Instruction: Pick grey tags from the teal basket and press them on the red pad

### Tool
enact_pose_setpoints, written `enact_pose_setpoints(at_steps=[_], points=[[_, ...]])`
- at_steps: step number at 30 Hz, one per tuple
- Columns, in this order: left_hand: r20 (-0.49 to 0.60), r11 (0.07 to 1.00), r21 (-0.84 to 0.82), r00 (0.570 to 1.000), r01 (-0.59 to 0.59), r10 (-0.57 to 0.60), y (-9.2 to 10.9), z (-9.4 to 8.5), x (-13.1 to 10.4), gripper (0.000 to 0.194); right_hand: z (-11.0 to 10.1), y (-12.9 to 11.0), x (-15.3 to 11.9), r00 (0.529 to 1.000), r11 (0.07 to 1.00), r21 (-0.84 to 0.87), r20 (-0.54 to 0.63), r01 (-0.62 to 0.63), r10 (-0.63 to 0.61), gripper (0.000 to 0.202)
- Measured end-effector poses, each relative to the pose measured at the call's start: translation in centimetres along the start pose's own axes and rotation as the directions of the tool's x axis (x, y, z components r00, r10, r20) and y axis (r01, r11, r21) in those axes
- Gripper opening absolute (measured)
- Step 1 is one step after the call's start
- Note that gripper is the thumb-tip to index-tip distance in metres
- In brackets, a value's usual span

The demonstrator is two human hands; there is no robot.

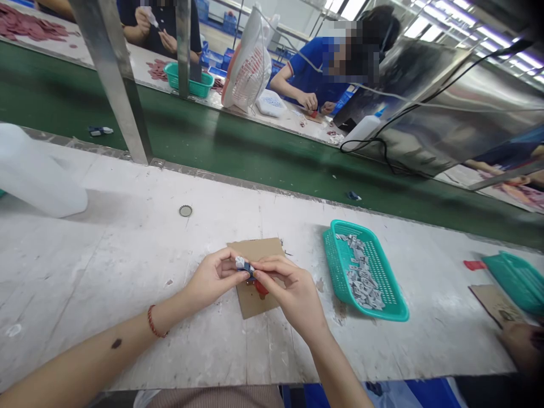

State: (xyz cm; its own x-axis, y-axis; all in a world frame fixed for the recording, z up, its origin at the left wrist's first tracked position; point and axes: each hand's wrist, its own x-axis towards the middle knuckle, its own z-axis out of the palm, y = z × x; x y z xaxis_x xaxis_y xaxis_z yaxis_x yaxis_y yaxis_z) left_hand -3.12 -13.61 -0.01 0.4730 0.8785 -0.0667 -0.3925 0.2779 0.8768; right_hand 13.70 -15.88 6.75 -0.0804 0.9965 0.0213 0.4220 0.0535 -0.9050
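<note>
Blue-and-white piece (pixel 243 266) pinched by left hand (pixel 215 275) and right hand (pixel 295 286), seemingly for steadiness; shape unclear. Cardboard (pixel 255 306) beneath likely shields surface (pixel 140 263).

Just one head cam here, sitting above the person's own lap (pixel 221 398) and aimed forward and down over the white worktable (pixel 127 255). It's pretty close in: the left hand (pixel 215 275) and right hand (pixel 297 289) land just below mid-frame, forearms running out the bottom. Looks wide too, catching the green strip (pixel 255 153) past the far edge, a person in blue (pixel 312 59) beyond it and ceiling lights (pixel 446 18) up top right. Whole view's rolled, so the table edge slopes down rightward.
</note>
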Motion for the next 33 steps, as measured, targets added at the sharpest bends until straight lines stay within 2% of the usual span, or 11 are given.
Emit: enact_pose_setpoints(at_steps=[4, 6, 12, 17, 19, 22, 24, 28, 33], points=[[-0.012, 1.0, -0.008, 1.0, 0.016, -0.016, 0.0, 0.1, 0.0, 0.017, 0.0, 0.0, 0.0, 0.999, 0.999, -0.014, 0.014, 0.033, -0.033, 0.011], [-0.02, 1.0, -0.014, 1.0, 0.015, -0.015, 0.0, 0.1, -0.1, 0.017, 0.0, 0.2, 0.0, 1.0, 1.0, 0.009, 0.02, 0.007, -0.007, 0.012], [-0.026, 1.0, 0.019, 1.0, 0.001, -0.001, 0.5, 0.1, -0.2, 0.015, 0.0, 0.6, 0.2, 0.971, 0.936, 0.265, 0.119, -0.233, 0.208, 0.022], [-0.072, 0.971, 0.194, 0.986, -0.136, 0.153, 1.7, 0.5, -0.7, 0.012, 0.4, -0.3, -0.3, 0.941, 0.85, 0.407, 0.202, -0.334, 0.272, 0.032], [-0.066, 0.97, 0.181, 0.982, -0.162, 0.176, 2.0, 0.8, -1.1, 0.012, 1.0, -0.9, -0.6, 0.937, 0.827, 0.448, 0.239, -0.338, 0.254, 0.036], [-0.022, 0.992, 0.052, 0.993, -0.112, 0.113, 2.4, 1.4, -1.5, 0.012, 1.9, -1.7, -1.0, 0.934, 0.799, 0.499, 0.283, -0.336, 0.217, 0.036], [-0.016, 0.997, -0.01, 0.997, -0.077, 0.076, 2.5, 1.6, -1.7, 0.012, 2.3, -1.9, -1.1, 0.944, 0.797, 0.516, 0.26, -0.314, 0.204, 0.034], [-0.048, 0.997, 0.025, 0.996, -0.075, 0.077, 2.8, 1.9, -1.9, 0.011, 3.0, -2.1, -1.2, 0.963, 0.819, 0.51, 0.194, -0.263, 0.189, 0.029], [-0.025, 0.997, 0.074, 0.999, -0.023, 0.025, 2.8, 2.1, -2.1, 0.013, 3.1, -2.1, -2.0, 0.973, 0.846, 0.484, 0.157, -0.223, 0.167, 0.03]])
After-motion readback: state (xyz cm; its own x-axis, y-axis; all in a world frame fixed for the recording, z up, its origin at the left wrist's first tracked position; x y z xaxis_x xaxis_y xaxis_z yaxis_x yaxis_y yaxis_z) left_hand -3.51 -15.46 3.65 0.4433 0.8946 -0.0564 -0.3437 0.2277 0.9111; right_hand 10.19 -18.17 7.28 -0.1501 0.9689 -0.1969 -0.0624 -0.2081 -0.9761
